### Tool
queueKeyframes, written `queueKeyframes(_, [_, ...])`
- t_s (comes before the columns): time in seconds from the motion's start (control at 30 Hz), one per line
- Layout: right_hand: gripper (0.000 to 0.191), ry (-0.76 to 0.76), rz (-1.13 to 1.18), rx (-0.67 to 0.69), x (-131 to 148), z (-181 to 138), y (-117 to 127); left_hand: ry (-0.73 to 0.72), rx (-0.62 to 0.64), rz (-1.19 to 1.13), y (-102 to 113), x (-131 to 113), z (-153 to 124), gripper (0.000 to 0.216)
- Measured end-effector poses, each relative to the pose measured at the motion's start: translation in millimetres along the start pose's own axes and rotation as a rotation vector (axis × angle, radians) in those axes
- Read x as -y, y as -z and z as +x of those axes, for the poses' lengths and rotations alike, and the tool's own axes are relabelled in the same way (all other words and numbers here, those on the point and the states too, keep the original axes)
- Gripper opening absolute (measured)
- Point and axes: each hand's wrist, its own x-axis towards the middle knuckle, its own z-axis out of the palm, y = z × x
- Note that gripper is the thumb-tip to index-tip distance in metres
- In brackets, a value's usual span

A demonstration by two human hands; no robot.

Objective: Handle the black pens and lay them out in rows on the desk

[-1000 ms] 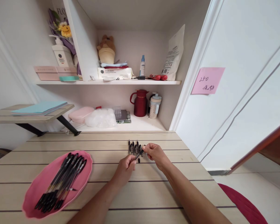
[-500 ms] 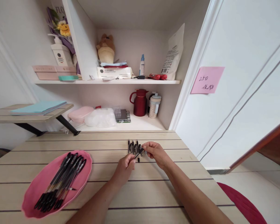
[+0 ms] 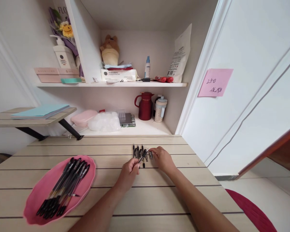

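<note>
My left hand point(image 3: 130, 170) is closed round a black pen point(image 3: 142, 158) that slants up to the right above the wooden table point(image 3: 145, 193). Just beyond it several small black pen caps point(image 3: 138, 151) stand in a row. My right hand point(image 3: 162, 158) rests at the right end of that row, its fingers pinched on a cap point(image 3: 150, 155) that it sets down there. To the left lies a pink plate point(image 3: 38, 196) holding several black pens point(image 3: 65, 187).
Behind the table, a low shelf carries a red jug point(image 3: 145, 105), a cream bottle point(image 3: 160, 109), a plastic bag point(image 3: 104, 121) and a pink case point(image 3: 83, 117). A side shelf point(image 3: 31, 120) with a teal folder juts out at left. A pink note point(image 3: 215, 82) is stuck on the right wall.
My right hand pulled the cap off the pen's tip and moved it down to the right end of the cap row. My left hand kept hold of the pen.
</note>
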Motion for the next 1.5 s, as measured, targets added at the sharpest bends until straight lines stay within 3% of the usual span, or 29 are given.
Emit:
queueKeyframes(0.13, [0.020,0.041,-0.228,0.091,-0.7,-4.4,-8.8,0.002,0.009,-0.021,0.2,-0.7,-0.1,0.025])
queueKeyframes(0.33, [0.010,-0.105,-0.337,0.035,-10.1,-2.1,-7.8,0.015,0.012,-0.008,-0.1,-2.6,-0.4,0.024])
queueKeyframes(0.4, [0.018,-0.149,-0.212,-0.036,-13.3,1.4,-2.9,0.006,0.014,-0.001,-0.3,-2.2,-0.4,0.024])
queueKeyframes(0.5, [0.025,-0.181,0.224,-0.107,-10.4,6.8,4.4,-0.009,0.022,0.006,-0.7,-0.8,-0.3,0.022])
queueKeyframes(0.6, [0.026,-0.230,0.758,-0.066,1.8,8.6,8.7,-0.019,0.027,0.020,-1.0,1.1,-0.1,0.021])
queueKeyframes(0.7, [0.030,-0.255,1.040,-0.047,14.6,6.5,10.5,-0.032,0.040,0.029,-0.9,2.7,0.2,0.020])
queueKeyframes(1.0, [0.030,-0.273,1.147,-0.066,17.2,3.9,13.5,-0.039,0.043,0.036,-0.9,3.3,-0.1,0.021])
queueKeyframes(1.33, [0.026,-0.212,1.060,0.179,25.4,-3.4,-6.3,-0.067,0.035,0.040,-0.5,5.0,0.2,0.021])
queueKeyframes(1.5, [0.025,-0.230,1.074,0.203,25.5,-6.2,-10.4,-0.068,0.037,0.052,-0.6,5.8,0.0,0.020])
